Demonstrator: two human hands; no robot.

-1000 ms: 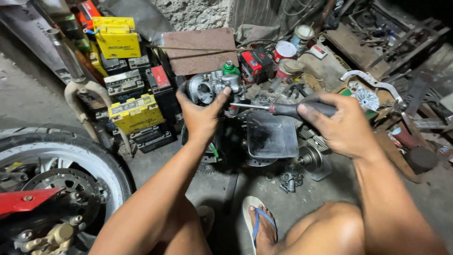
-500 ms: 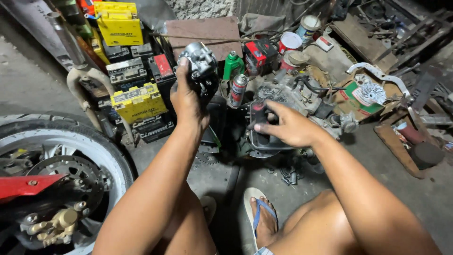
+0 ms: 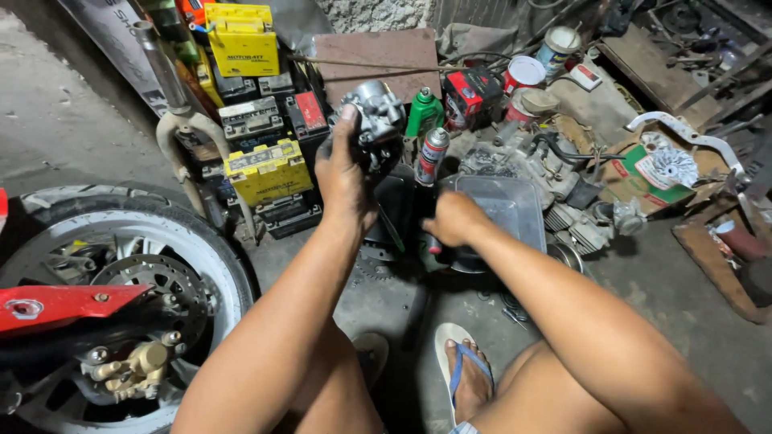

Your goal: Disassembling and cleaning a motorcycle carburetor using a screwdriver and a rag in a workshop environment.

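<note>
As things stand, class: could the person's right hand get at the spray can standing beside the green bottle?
Probably yes. The right hand sits low, just below the spray can, with nothing between them. The left hand holds the carburetor off to the side.

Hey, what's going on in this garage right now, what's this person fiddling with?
A person sits low on the concrete floor among motorcycle parts. The left hand holds up a small grey metal engine part, likely a carburetor. The right hand reaches down beside a clear plastic tub; whether it grips anything is hidden. A spray can and a green bottle stand just behind. Yellow batteries are stacked at the left, near a motorcycle wheel.
</note>
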